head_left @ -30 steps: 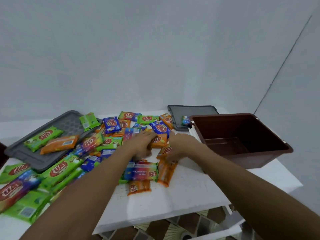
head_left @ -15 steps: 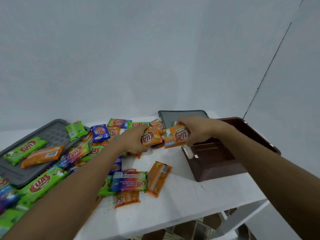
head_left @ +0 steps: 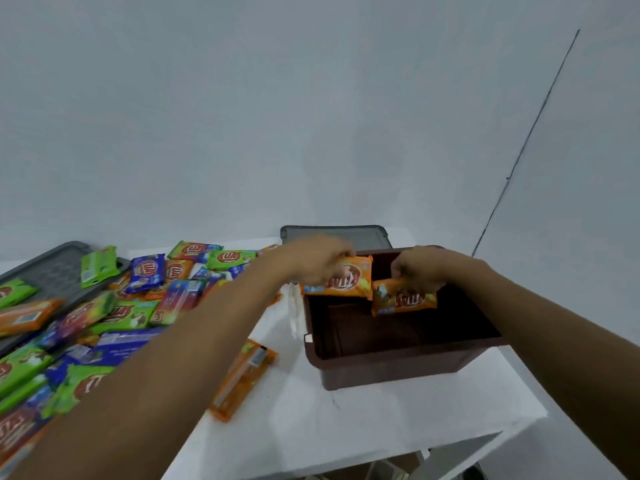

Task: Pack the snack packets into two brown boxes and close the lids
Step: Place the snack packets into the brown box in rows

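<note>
A brown box [head_left: 398, 365] stands open on the right of the white table, its inside bare. My left hand [head_left: 311, 259] grips an orange snack packet [head_left: 346, 278] over the box's left rim. My right hand [head_left: 420, 266] grips a second orange snack packet [head_left: 403, 301] above the box's middle. A heap of green, blue and orange snack packets [head_left: 114, 313] covers the table's left half. One orange packet [head_left: 242, 377] lies alone near the box. A grey lid [head_left: 367, 235] lies behind the box.
Another grey lid [head_left: 59, 271] lies at the far left with packets on it. The white table [head_left: 346, 427] ends close on the right and front. A pale wall rises behind the table.
Both hands lifted orange packets out of the heap and carried them right. They now hang over the brown box instead of over the table's middle.
</note>
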The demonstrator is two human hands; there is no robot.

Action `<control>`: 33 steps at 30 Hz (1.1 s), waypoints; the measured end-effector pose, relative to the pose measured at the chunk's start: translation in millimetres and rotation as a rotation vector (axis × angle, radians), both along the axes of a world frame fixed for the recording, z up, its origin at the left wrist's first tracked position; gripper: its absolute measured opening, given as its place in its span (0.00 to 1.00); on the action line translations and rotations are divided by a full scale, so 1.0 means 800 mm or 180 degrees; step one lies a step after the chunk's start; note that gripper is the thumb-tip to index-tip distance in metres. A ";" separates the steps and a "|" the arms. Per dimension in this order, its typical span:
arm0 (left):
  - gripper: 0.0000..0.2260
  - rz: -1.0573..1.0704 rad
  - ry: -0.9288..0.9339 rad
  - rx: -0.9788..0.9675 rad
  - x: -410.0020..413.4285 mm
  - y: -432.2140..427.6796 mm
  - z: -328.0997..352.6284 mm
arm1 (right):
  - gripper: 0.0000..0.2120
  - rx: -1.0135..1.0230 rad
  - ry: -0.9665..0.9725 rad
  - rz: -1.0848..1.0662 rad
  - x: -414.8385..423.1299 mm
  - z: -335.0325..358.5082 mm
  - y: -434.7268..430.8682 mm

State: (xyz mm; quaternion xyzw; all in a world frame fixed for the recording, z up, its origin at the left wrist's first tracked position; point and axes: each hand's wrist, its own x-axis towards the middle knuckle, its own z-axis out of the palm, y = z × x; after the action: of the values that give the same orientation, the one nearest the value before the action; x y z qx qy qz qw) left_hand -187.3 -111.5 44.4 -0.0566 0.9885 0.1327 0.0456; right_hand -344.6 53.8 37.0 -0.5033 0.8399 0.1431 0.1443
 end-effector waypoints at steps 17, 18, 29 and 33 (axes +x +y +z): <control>0.18 0.0103 -0.0653 -0.1694 -0.051 0.054 -0.087 | 0.22 -0.0033 0.0399 0.0945 -0.038 -0.066 0.005; 0.23 0.0064 -0.0778 -0.1593 -0.052 0.053 -0.090 | 0.25 -0.0014 0.0395 0.1005 -0.036 -0.071 0.005; 0.19 0.0146 -0.1117 -0.1545 -0.054 0.060 -0.088 | 0.24 -0.0045 0.0472 0.1028 -0.035 -0.080 0.011; 0.15 0.0221 -0.1076 -0.1199 -0.035 0.051 -0.064 | 0.12 -0.0143 0.0339 0.0909 -0.032 -0.066 0.009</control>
State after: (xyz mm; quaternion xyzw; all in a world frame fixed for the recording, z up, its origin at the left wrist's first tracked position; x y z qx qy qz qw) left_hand -215.0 -70.9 -6.9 -0.1194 0.9716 -0.0637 0.1943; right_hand -370.0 61.3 -16.1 -0.6125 0.7692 0.1698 0.0664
